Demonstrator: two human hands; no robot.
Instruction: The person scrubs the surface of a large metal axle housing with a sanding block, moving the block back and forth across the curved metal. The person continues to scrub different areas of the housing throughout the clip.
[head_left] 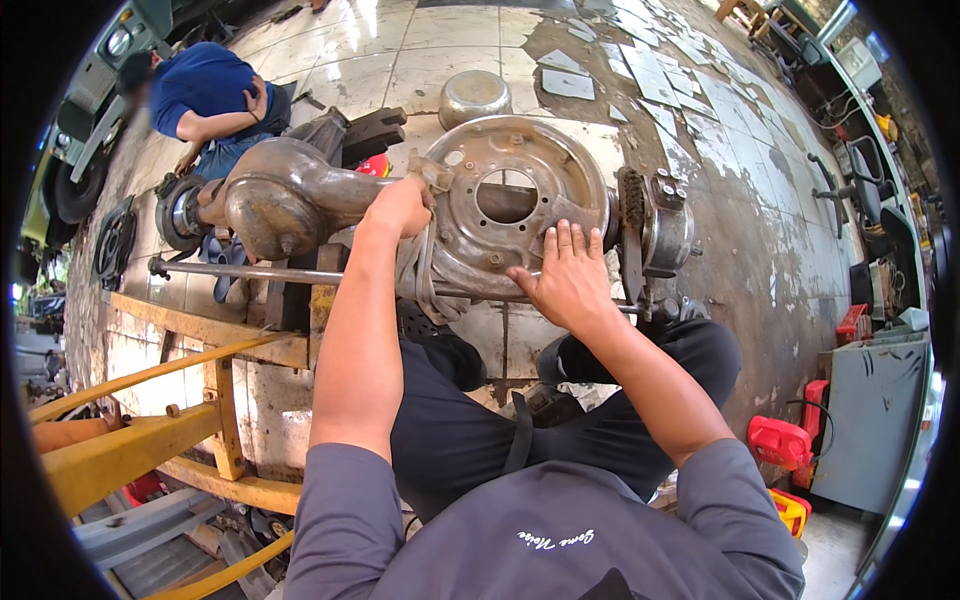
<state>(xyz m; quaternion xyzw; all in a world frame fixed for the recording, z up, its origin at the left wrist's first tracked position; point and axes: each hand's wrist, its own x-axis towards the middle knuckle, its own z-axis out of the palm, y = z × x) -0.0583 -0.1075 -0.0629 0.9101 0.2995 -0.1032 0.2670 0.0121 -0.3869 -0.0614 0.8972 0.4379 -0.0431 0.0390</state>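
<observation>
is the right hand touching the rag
Apart: the head view shows bare metal of the disc between the right hand and the rag.

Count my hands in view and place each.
2: left hand gripping the rag at the left edge of the plate; right hand spread on its lower right.

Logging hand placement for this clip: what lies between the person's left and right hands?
From the left hand, the rag it grips comes first, then the round metal plate, up to the right hand; the head view shows this.
</observation>
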